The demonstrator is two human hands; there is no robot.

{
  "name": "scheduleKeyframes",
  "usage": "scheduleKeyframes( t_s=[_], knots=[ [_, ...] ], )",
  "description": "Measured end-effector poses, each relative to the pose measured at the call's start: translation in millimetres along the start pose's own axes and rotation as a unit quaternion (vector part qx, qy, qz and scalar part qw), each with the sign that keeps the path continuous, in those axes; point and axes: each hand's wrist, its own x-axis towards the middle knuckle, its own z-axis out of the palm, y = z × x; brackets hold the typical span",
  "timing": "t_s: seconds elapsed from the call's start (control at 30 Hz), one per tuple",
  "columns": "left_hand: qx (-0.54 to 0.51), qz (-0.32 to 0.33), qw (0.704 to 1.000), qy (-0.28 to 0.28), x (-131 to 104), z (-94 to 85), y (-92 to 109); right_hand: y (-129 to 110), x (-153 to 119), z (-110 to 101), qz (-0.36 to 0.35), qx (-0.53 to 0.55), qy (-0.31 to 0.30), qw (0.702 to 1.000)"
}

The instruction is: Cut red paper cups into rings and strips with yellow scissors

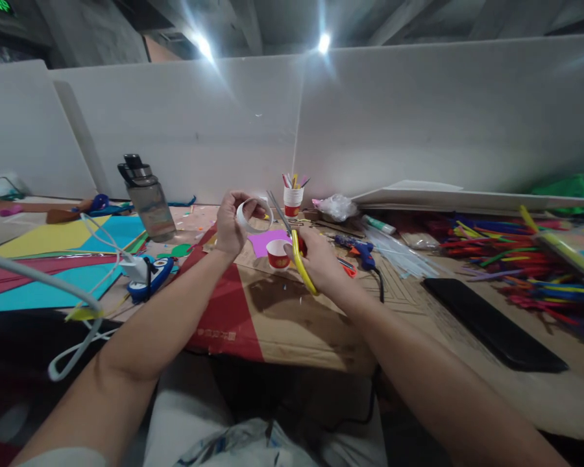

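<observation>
My left hand (230, 224) is closed on a white ring (244, 222) that looks like a band of paper, held up above the table. In my right hand (317, 258) is a pair of scissors with yellow handles (300, 266). Their blades point up and away, slightly parted, close to the ring's right side. A small red and white paper cup (278, 255) is just left of my right fingers; whether they touch it I cannot tell. Behind the cup lies a purple sheet (263, 242). Brown and red cardboard (292, 340) covers the table beneath my hands.
A stack of paper cups (292, 200) holding pens stands at the back. Left are a water bottle (150, 206), coloured sheets (43, 285) and a white cable (43, 277). On the right lie a blue glue gun (364, 254), a black phone-like slab (491, 322) and colourful pipe cleaners (506, 259).
</observation>
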Motion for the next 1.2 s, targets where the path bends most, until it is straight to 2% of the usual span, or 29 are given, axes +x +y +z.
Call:
scheduleKeyframes(
  t_s=[0.13, 0.43, 0.7, 1.0, 1.2],
  knots=[
    [0.009, -0.002, 1.000, 0.004, -1, 1.5, -1, 1, -3, 1, -0.017, -0.044, 0.007, 0.999],
    [-0.025, -0.099, 0.994, -0.043, -10, 7.8, 2, 3, -5, -6, -0.008, -0.122, -0.011, 0.992],
    [-0.037, -0.170, 0.985, -0.016, -11, 10.6, 7, 11, -4, -3, -0.017, -0.138, -0.016, 0.990],
    [-0.045, -0.163, 0.983, -0.071, -9, 4.6, 1, 7, -5, -9, -0.008, -0.155, -0.022, 0.988],
    [-0.012, -0.130, 0.990, -0.061, -7, 3.8, -2, 9, -6, -6, -0.030, -0.135, -0.007, 0.990]
  ],
)
